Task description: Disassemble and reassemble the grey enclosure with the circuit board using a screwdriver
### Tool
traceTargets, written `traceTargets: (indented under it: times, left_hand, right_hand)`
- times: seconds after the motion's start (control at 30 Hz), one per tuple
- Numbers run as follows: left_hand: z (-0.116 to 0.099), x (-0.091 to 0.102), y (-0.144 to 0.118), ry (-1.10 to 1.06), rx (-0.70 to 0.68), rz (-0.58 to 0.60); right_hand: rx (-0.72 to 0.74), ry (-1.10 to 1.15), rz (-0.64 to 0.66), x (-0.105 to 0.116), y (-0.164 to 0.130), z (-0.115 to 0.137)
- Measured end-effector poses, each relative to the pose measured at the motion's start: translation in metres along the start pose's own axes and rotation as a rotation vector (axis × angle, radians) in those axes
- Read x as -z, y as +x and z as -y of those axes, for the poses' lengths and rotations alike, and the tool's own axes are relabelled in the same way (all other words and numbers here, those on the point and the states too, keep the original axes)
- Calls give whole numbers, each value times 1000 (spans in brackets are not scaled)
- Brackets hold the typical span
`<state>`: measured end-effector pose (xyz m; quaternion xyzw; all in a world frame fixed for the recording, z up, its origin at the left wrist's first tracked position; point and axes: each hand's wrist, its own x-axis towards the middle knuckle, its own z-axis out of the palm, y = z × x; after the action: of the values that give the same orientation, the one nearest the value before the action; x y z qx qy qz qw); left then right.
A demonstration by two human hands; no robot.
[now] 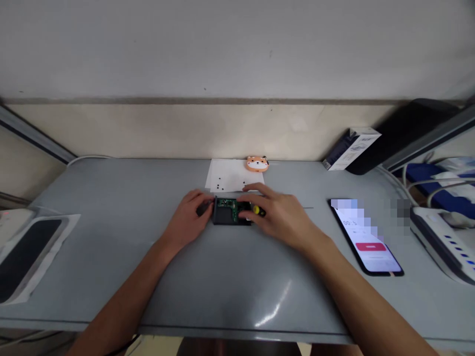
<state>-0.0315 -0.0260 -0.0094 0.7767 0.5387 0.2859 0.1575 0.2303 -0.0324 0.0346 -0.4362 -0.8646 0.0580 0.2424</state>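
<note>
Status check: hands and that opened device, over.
Left hand steadies small black opened device with green circuit board. Right hand on its right end, by something yellow. Nothing blocking.

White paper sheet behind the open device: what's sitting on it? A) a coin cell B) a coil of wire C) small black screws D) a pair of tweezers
C: the white paper sheet carries several small dark specks that look like screws, scattered loose, just behind the open device that the left hand and right hand rest on.
</note>
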Motion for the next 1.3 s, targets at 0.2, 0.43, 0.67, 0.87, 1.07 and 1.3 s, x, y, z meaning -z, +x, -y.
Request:
traceTargets:
  times: [0.2,0.43,0.67,0.87,1.07,1.3]
  left_hand:
    - [-5,-2,-5,46,-7,-66]
    - [-20,7,-2,110,-206,-81]
    - [-38,-14,17,81,-276,248]
    - [-36,-24,14,56,-229,195]
    - [-32,-24,12,33,-256,161]
    - [-31,-23,13,27,-217,196]
  right_hand:
    - [-173,313,-832,27,-6,-7]
    - [-390,378,-785,12,-1,-12]
    - [-498,435,-572,-4,4,-14]
    - [-501,423,-487,-8,6,-18]
    - [-562,463,-519,-10,5,-20]
    - [-666,601,-640,-8,9,-20]
